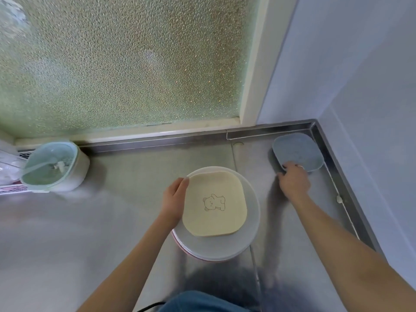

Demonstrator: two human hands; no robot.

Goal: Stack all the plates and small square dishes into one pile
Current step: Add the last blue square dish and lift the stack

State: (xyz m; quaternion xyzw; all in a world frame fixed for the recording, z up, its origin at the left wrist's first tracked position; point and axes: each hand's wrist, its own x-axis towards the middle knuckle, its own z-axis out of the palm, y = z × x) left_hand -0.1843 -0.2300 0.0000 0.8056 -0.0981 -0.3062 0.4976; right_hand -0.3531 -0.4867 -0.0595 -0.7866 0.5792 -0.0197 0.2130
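Reaching forward over a steel desk (67,233), two bare forearms come up from the bottom edge, with a patch of blue cloth (202,302) and a dark cord just below them.

Between the arms stands the pile of plates (225,246): round pale plates stacked one on another, a pink rim showing at the bottom. On top lies a cream square dish (215,207) with a small bear drawn in its middle; nothing is in it. The left hand (174,199) rests against the left rim of the pile, its grip loosely curled with the thumb touching the edge of the cream dish and the top plate; it steadies rather than clamps.

Farther off and to the right, the right hand (293,180) lies on the near edge of a blue-grey square dish (297,152), fingers curled over the rim; whether that grip has pinched tight on the rim cannot be told. This dish sits apart from the pile, tucked into the far right corner of the desk just beside the raised steel edge and the pale wall (360,86). It looks empty.

At the far left stands a mint-and-white lidded container (54,167), a small utensil dimly visible under its clear lid. Behind everything rises a frosted window (123,64).
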